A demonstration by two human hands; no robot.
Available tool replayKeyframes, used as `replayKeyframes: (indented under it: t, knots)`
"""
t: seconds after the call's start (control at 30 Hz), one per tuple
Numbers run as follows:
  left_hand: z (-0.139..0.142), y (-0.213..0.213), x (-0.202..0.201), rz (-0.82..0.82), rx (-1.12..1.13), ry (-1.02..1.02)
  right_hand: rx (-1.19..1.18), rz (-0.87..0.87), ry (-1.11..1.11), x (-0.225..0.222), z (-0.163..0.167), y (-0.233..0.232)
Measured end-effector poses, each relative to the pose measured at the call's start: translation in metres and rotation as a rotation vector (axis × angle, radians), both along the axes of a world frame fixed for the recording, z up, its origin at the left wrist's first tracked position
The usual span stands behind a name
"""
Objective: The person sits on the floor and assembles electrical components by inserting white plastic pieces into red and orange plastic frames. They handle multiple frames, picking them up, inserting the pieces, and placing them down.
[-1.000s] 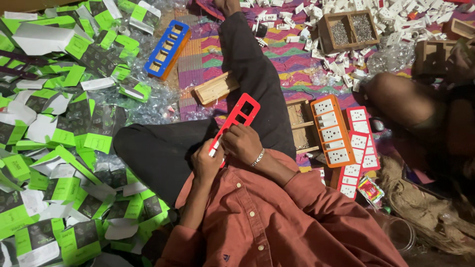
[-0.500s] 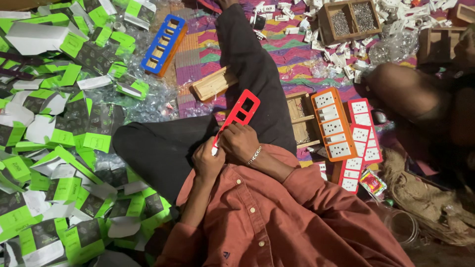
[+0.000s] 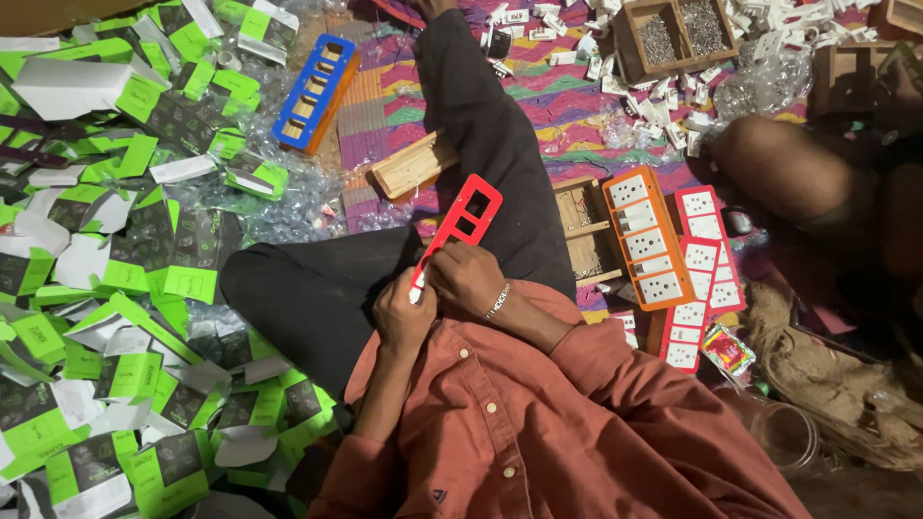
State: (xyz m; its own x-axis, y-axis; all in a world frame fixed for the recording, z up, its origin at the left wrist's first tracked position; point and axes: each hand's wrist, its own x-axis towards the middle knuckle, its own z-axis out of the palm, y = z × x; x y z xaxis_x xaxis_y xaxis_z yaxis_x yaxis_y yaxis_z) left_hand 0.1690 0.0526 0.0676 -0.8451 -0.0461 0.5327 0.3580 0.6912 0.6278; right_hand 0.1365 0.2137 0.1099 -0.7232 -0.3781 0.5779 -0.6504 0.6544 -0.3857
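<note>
Red plastic frame [image 3: 460, 226] — long, flat, with rectangular cut-outs along its length, empty windows as far as I see; it lies slanted over my lap, upper end toward the black-trousered knee, lower end at my hands. At that lower end a small white piece shows, too small to tell what. My left hand [image 3: 402, 312] has its fingers curled together around the frame's bottom end. My right hand [image 3: 468, 277], a metal bracelet on the wrist, is clamped on the frame just above the left, fingertips pressed against its edge. Both hands are touching each other, close to my rust-coloured shirt.

Around me: a blue frame [image 3: 314, 92] of the same shape lies on an orange one, well apart, up left on the striped mat [image 3: 577, 106]. A small wooden block [image 3: 415, 165] sits beside my leg. To the right, an orange board [image 3: 648, 237] fitted with white sockets, red boards [image 3: 710, 252] of the same kind just beside it. Green-and-black cardboard packets [image 3: 106, 279] cover the floor on the left — a big loose heap. A wooden tray [image 3: 675, 37] of small metal bits sits at the top, with white plastic parts scattered near it. Another person's knee [image 3: 784, 168] is at the right.
</note>
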Motion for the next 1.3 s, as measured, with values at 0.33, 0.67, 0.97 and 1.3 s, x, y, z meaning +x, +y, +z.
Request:
replayKeyframes:
  t: [0.33,0.67,0.97,1.3]
  knots:
    - [0.004,0.002,-0.001,0.006,0.0,0.01,0.026,-0.112,-0.038,-0.002,-0.006,-0.001]
    - [0.014,0.002,0.0,-0.016,0.006,0.024,-0.241,-0.044,-0.232,-0.002,-0.008,0.003]
    - [0.01,0.0,0.001,-0.023,0.024,-0.009,-0.326,-0.033,-0.655,-0.007,0.001,0.015]
    - [-0.002,-0.003,-0.001,-0.043,0.014,0.033,-0.561,0.01,-0.839,-0.011,-0.012,0.01]
